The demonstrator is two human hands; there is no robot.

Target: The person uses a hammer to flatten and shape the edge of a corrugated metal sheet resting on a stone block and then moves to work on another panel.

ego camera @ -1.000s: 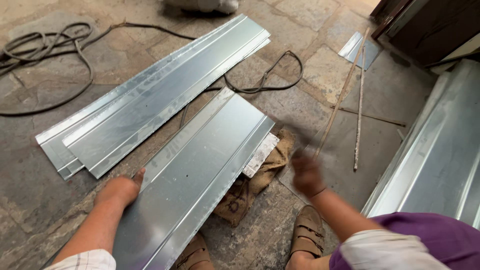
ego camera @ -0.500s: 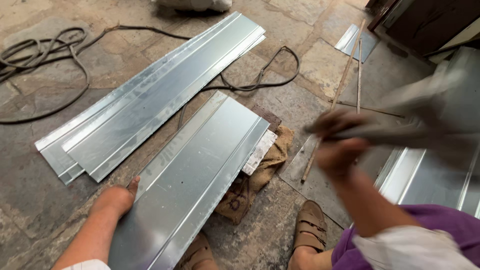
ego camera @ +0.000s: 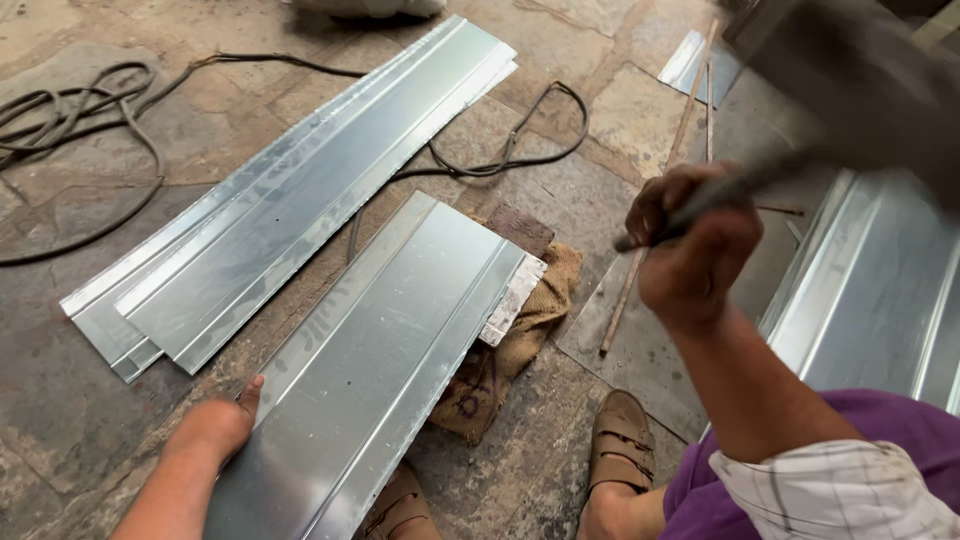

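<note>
A long ribbed sheet of shiny metal (ego camera: 380, 370) lies slantwise on the stone floor, its far end resting on a flat metal bar (ego camera: 512, 300) over a brown burlap sack (ego camera: 535, 325). My left hand (ego camera: 215, 425) presses on the sheet's near left edge, fingers hidden under its rim. My right hand (ego camera: 695, 245) is raised high on the right, fist closed around the handle of a hammer (ego camera: 850, 95) whose large head is a dark blur at the top right.
Stacked metal sheets (ego camera: 290, 195) lie to the left. Black cables (ego camera: 80, 130) loop over the floor. More folded sheet metal (ego camera: 880, 300) lies on the right beside thin rods (ego camera: 660, 190). My sandalled feet (ego camera: 620, 445) rest below the sack.
My right hand has swung the hammer up from low beside the sheet's far end to high at the right. The left hand stays on the sheet's edge.
</note>
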